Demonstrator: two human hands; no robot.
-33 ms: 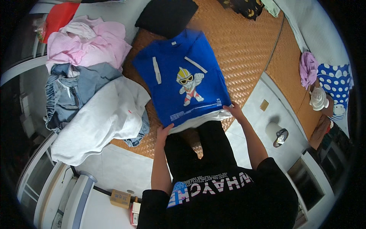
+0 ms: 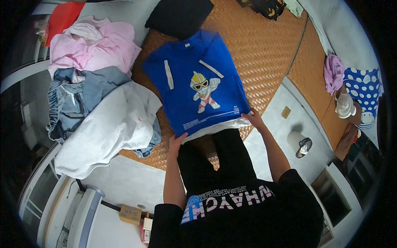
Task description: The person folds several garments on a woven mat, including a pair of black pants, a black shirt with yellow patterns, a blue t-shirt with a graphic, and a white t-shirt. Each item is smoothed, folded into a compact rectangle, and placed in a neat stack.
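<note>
A woven brown mat [image 2: 264,53] spreads across the upper middle of the frame. A black T-shirt [image 2: 264,215], worn by the person, fills the lower middle; its large lettering, pale with a blue patch at the left end, sits inverted. The blue top [image 2: 182,93] lies front up on the mat in the centre, fairly smooth, two white bands slanting over its chest and a white strip along its lower edge. At left are a light grey garment [image 2: 103,124], a pink garment [image 2: 111,45] and blue jeans [image 2: 97,89]; a folded black cloth [image 2: 180,18] is at top centre. The blue top bears a cartoon figure [image 2: 203,91] in silver, red and yellow. The left hand [image 2: 175,143] pinches its lower left corner, the right hand [image 2: 255,118] its lower right. A brown carton [image 2: 131,215], lower left, carries blue writing. Small white lettering [image 2: 211,116] runs above the hem; the pale neck label [image 2: 187,45] is too small to read.
</note>
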